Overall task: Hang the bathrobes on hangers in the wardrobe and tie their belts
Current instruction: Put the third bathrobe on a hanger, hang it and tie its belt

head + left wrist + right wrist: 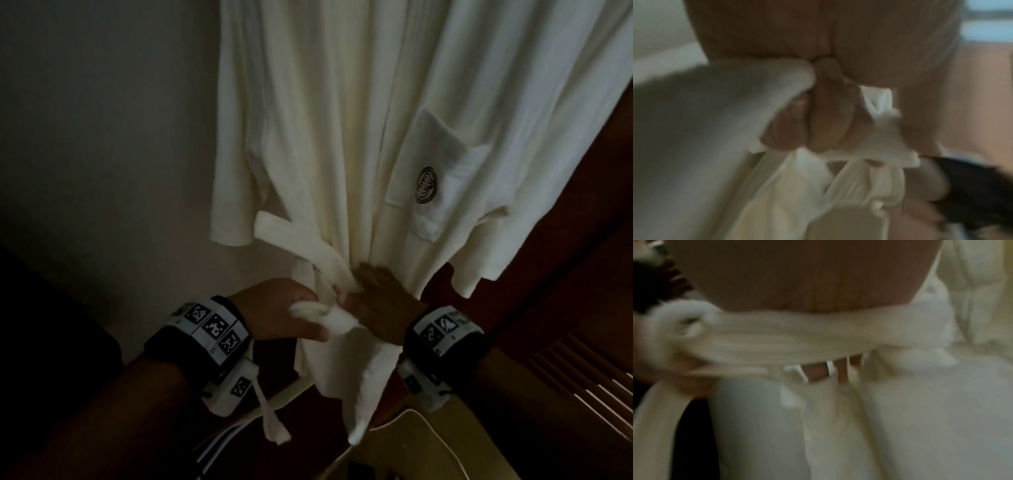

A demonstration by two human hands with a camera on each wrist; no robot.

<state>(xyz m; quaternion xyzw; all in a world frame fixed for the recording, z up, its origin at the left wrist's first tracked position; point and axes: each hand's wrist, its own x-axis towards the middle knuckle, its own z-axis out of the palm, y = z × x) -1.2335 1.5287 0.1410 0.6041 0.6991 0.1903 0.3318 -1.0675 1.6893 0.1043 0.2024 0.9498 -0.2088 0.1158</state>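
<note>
A cream bathrobe [342, 137] hangs in front of me, with a round dark logo on its chest pocket [442, 181]. Its belt [291, 240] wraps the waist from the left side to the middle. My left hand [294, 318] grips a bunched length of the belt just left of the waist; its curled fingers [824, 126] clutch the cloth. My right hand [373, 291] lies on the waist, back towards me. The belt [797, 340] crosses its fingers, and the fingertips [813, 374] peek out below it among folds. A loose belt end [274, 425] dangles under my left wrist.
A pale wall [102, 137] stands left of the robe. Dark wood [582, 274] frames the right side, with slats [589, 377] lower right. A light surface with a thin white cord [428, 435] lies below the hands.
</note>
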